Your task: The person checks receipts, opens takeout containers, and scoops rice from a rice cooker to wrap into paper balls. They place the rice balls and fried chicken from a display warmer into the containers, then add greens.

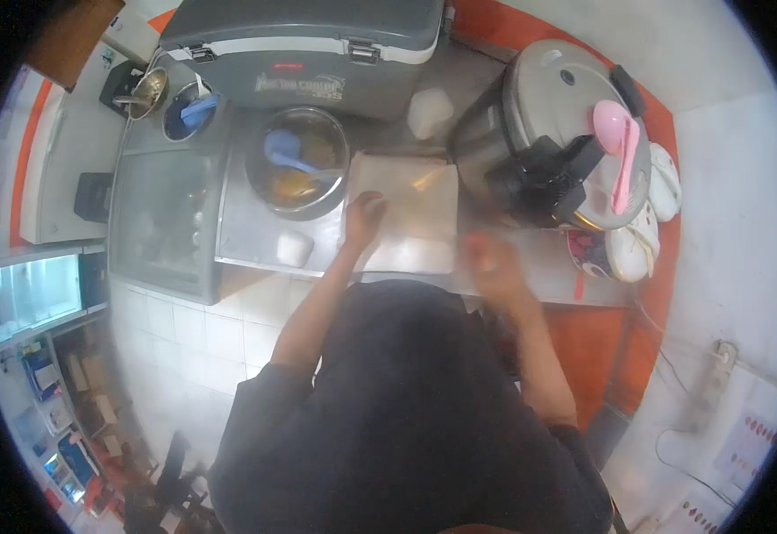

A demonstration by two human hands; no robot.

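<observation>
My left hand (366, 221) is at the left edge of a pale, flat, square stack that looks like paper sheets (415, 200). Its fingers are curled in, and whatever they may pinch is hidden. Off the stack's lower right corner is my right hand (493, 267), smeared by motion, so its grip cannot be made out. Left of the stack stands a round metal bowl (260, 182) with yellowish contents and a blue ladle (283, 149) inside. A small white block-like item (294, 248) lies on the metal counter below the bowl.
A grey cooler box (335, 84) stands at the back. On the right is a large lidded metal pot (539, 89) with a pink spoon (619, 142) on top. White containers (628, 249) sit beside it. A glass-topped case (161, 222) is at left.
</observation>
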